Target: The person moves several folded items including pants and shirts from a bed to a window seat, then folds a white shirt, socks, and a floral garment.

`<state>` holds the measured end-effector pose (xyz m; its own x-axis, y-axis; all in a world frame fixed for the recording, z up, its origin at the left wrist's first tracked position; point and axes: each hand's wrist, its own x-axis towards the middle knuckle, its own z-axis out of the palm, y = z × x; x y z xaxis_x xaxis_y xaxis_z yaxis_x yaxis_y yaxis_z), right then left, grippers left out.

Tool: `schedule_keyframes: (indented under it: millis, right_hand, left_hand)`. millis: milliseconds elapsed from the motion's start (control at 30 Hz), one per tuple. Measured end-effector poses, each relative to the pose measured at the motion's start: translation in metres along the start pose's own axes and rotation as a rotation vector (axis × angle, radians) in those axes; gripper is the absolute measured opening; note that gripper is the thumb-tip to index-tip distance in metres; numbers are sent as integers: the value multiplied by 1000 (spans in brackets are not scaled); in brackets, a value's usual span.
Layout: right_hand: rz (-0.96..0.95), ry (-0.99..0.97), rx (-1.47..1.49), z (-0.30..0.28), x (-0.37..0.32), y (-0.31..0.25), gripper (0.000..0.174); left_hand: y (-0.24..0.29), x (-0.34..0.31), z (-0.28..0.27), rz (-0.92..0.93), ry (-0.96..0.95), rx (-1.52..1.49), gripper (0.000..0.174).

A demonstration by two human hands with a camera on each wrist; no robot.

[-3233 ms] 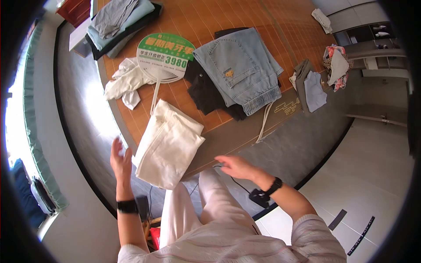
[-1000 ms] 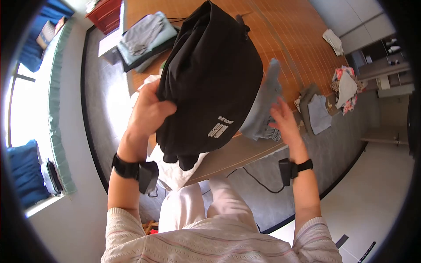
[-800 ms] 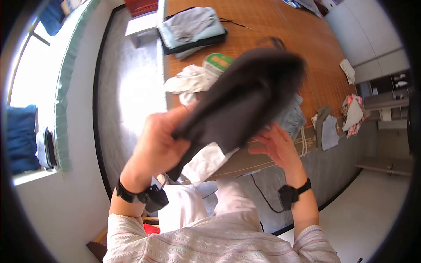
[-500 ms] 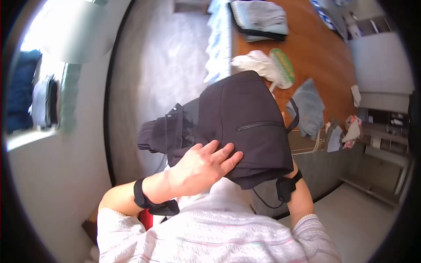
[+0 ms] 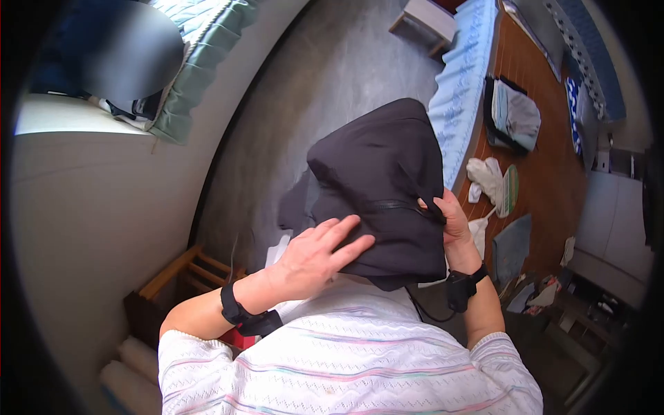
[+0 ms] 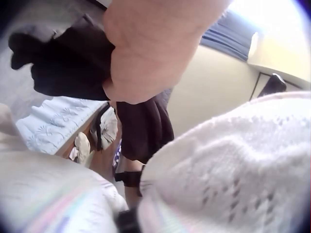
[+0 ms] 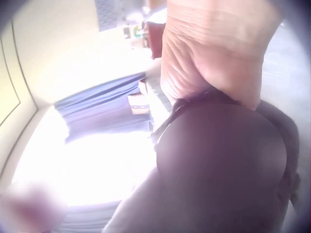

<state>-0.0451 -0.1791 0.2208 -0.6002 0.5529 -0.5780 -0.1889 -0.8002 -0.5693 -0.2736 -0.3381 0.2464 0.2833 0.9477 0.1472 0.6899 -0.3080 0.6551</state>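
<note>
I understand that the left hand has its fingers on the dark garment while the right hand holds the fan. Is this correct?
Not quite: the right hand holds the dark garment, not the fan, as the head view shows. The left hand does have its fingers on the garment.

The garment (image 5: 377, 187) fills the room between left hand (image 5: 311, 259) and right hand (image 5: 453, 218), blocking the way straight ahead. Left of it, a hand could pass over the floor (image 5: 277, 131) as far as the wall (image 5: 104, 194), above a low wooden frame (image 5: 169, 272) near the left forearm. On the right, jeans (image 5: 512, 249), a fan (image 5: 511, 188) and a pile (image 5: 515, 114) obstruct the bed (image 5: 550, 180).
</note>
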Motion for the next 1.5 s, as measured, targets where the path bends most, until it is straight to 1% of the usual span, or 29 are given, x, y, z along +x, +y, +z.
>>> schedule_keyframes:
  millis: [133,200,267,300,333,433,467,500,567,600,667,700,733,767,800,833,867,933,1000,1067,1100,1167,1200,1267,1333,1367,1433,1467,1500]
  right_hand:
    - [-49,-26,-170,35,46,-46,38]
    - [-35,-99,-247,49,75,-69,40]
    - [-64,-101,-366,67,106,-90,41]
    - [-31,-114,-397,73,121,-104,44]
    - [-24,-129,-402,83,132,-113,44]
    - [-50,-153,-605,126,180,-141,47]
    - [-25,-196,-624,143,196,-145,47]
    - [-32,-248,-665,161,211,-146,48]
    - [-93,-393,-801,196,238,-140,50]
    - [-178,-468,-864,211,252,-127,53]
    - [-374,-460,-1401,250,260,-113,57]
    - [-353,-482,-1485,268,266,-108,59]
    - [-333,-499,-1567,287,272,-103,61]
    - [-423,-584,-1552,303,276,-98,62]
    - [-590,-692,-1567,313,287,-91,62]
    - [-557,-775,-1598,327,296,-89,62]
    - [-532,-852,-1630,343,306,-88,64]
    - [-726,-939,-1582,369,325,-81,64]
    - [-793,-990,-1632,393,342,-77,62]
    - [-804,-1027,-1617,428,356,-75,59]
    - [-834,-1086,-1602,446,362,-74,58]
    - [-862,-1182,-1542,477,371,-67,52]
    - [-861,-1200,-1529,491,378,-62,52]
    - [-794,-1374,-1380,517,392,-53,47]
    - [-723,-1453,-1278,536,408,-41,42]
    - [-631,-1454,-1230,539,421,-35,39]
    - [-454,-1380,-1183,542,452,-23,30]
    - [-419,-1310,-1150,534,479,-12,27]
    - [-260,-1176,-1180,529,505,-6,26]
  left_hand:
    - [-45,-3,-4,-211,82,-124,58]
    - [-69,5,-9,-224,65,-117,62]
    - [-90,25,-28,-423,-195,-250,68]
    - [-104,36,-42,-465,-324,-350,75]
    - [-116,46,-57,-478,-313,-348,75]
    - [-155,80,-103,-626,172,-1031,76]
    - [-162,94,-113,-642,305,-1123,74]
    - [-165,110,-122,-698,397,-1200,75]
    - [-170,140,-135,-706,471,-1253,84]
    - [-189,153,-120,-557,586,-1244,93]
    - [-202,162,-132,-673,810,-1179,92]
    - [-204,159,-156,-671,844,-1405,84]
    - [-207,151,-173,-697,908,-1441,65]
    - [-221,142,-180,-665,974,-1530,53]
    - [-235,133,-189,-629,1037,-1623,41]
    - [-245,124,-202,-564,1081,-1700,26]
    - [-257,115,-212,-556,1139,-1782,20]
    - [-284,97,-234,-470,1147,-1890,16]
    - [-307,79,-253,-494,1142,-2008,17]
    - [-323,59,-279,-483,1267,-1862,15]
    - [-329,51,-294,-534,1359,-1788,13]
    - [-349,25,-317,-482,1356,-1836,16]
    - [-354,13,-329,-446,1339,-1862,17]
    - [-366,-10,-340,-407,1374,-1975,25]
    - [-373,-28,-352,-370,1493,-1895,31]
    - [-378,-36,-354,-371,1533,-1882,31]
    - [-393,-52,-353,-457,1815,-1726,35]
    - [-409,-73,-340,-465,1855,-1723,35]
    - [-430,-106,-314,-605,1838,-1737,36]
